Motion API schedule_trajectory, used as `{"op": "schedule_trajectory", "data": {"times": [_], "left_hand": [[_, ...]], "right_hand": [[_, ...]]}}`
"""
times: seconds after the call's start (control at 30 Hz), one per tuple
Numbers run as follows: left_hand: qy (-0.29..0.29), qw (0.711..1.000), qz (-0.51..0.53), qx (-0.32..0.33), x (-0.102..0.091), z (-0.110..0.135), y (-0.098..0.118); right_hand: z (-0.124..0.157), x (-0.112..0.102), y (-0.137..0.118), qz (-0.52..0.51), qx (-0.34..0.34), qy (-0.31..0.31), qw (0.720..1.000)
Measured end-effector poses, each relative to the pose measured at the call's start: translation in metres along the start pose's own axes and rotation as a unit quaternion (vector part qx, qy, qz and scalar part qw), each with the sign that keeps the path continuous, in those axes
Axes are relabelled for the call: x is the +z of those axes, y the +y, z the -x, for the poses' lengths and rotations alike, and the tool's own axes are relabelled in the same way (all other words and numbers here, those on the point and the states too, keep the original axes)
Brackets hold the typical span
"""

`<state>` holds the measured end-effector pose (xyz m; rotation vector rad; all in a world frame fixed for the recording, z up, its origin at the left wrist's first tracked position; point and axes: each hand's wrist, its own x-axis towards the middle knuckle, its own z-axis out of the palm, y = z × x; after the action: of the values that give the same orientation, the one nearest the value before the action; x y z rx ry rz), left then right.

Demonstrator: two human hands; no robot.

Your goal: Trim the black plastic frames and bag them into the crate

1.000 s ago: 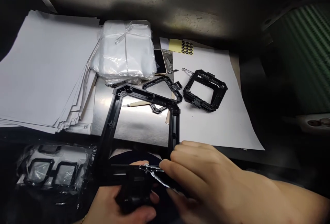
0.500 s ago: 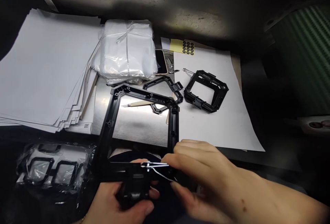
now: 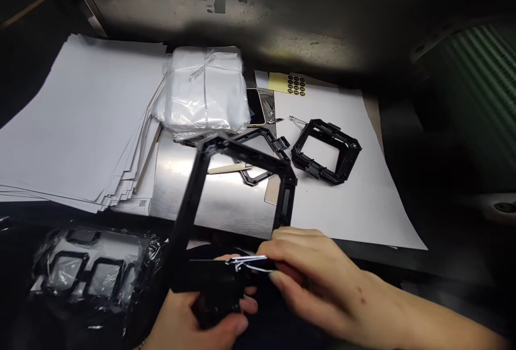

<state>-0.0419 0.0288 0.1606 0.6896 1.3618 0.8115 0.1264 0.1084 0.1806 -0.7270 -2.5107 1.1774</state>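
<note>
My left hand (image 3: 201,320) grips the near edge of a large black plastic frame (image 3: 193,199) and holds it tilted up over the bench. My right hand (image 3: 318,280) is closed in a pinch on a small metal wire clip (image 3: 248,262) at the frame's near bar, right above my left thumb. Two other black frames lie on the bench beyond: a thin one (image 3: 262,151) on the metal plate and a thicker one (image 3: 326,151) on white paper.
A stack of white paper (image 3: 72,119) fills the left. A bundle of clear bags (image 3: 205,89) sits at the back, a phone (image 3: 256,107) beside it. A bag of black frames (image 3: 88,269) lies near left. A yellow sticker sheet (image 3: 288,84) and a small knife (image 3: 231,168) are there too.
The large frame has tipped up more steeply and shifted right. My right hand has moved slightly up along the near bar with the clip.
</note>
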Motion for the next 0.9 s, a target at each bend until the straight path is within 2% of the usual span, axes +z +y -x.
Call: {"op": "schedule_trajectory", "data": {"times": [0.13,0.23,0.37,0.43,0.5,0.57,0.67,0.73,0.8,0.83,0.9], "left_hand": [[0.022,0.998,-0.016,0.049,0.0,-0.006,-0.001],[0.012,1.0,0.028,0.006,0.002,-0.013,-0.009],[0.026,0.995,0.092,-0.031,0.007,-0.016,-0.023],[0.023,0.994,0.103,-0.041,0.01,-0.016,-0.03],[-0.008,0.994,0.098,-0.049,0.011,-0.015,-0.034],[-0.06,0.991,0.113,-0.04,0.007,-0.014,-0.035],[-0.16,0.963,0.215,-0.019,-0.005,-0.013,-0.029],[-0.212,0.949,0.232,-0.015,-0.015,-0.012,-0.022],[-0.223,0.959,0.176,-0.007,-0.022,-0.01,-0.015],[-0.22,0.964,0.151,-0.005,-0.024,-0.008,-0.013],[-0.215,0.967,0.132,-0.018,-0.026,-0.003,-0.011]], "right_hand": [[0.017,0.009,0.01,-0.037,0.086,0.157,0.983],[0.03,0.011,0.015,-0.086,0.109,0.229,0.963],[0.041,0.017,0.029,-0.121,0.16,0.378,0.904],[0.04,0.024,0.038,-0.18,0.201,0.379,0.885],[0.034,0.033,0.043,-0.305,0.213,0.337,0.865],[0.027,0.041,0.043,-0.41,0.198,0.325,0.829],[0.022,0.05,0.04,-0.468,0.2,0.35,0.786],[0.024,0.054,0.04,-0.47,0.215,0.317,0.795],[0.03,0.054,0.043,-0.434,0.231,0.256,0.832],[0.033,0.051,0.045,-0.39,0.235,0.249,0.855],[0.037,0.042,0.045,-0.26,0.225,0.3,0.89]]}}
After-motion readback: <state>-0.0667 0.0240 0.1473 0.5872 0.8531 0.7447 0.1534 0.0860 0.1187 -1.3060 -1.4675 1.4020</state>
